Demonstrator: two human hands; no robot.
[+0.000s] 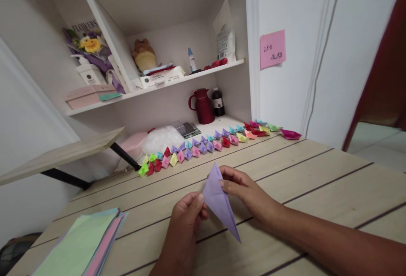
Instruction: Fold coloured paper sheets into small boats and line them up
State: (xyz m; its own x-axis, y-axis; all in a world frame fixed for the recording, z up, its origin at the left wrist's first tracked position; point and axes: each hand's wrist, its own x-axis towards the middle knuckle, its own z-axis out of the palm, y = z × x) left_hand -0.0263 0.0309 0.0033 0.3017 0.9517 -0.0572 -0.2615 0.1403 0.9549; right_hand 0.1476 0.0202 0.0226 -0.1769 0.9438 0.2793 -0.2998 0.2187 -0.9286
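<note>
Between my two hands is a piece of purple origami paper (218,202), folded into a pointed, triangular shape and held just above the tabletop. My left hand (189,212) pinches its left edge between thumb and fingers. On the upper right side, my right hand (239,187) grips the same paper, thumb in front and fingers partly hidden behind it. Beyond my hands, small folded paper boats (203,147) in several colours stand in rows along the back of the table.
A stack of coloured paper (79,242) lies at the front left of the wooden table (317,191). Behind the boats are a white plastic bag (162,140), a dark red jug (204,107) and a dark bottle (218,102). A small raised shelf (63,153) stands at left.
</note>
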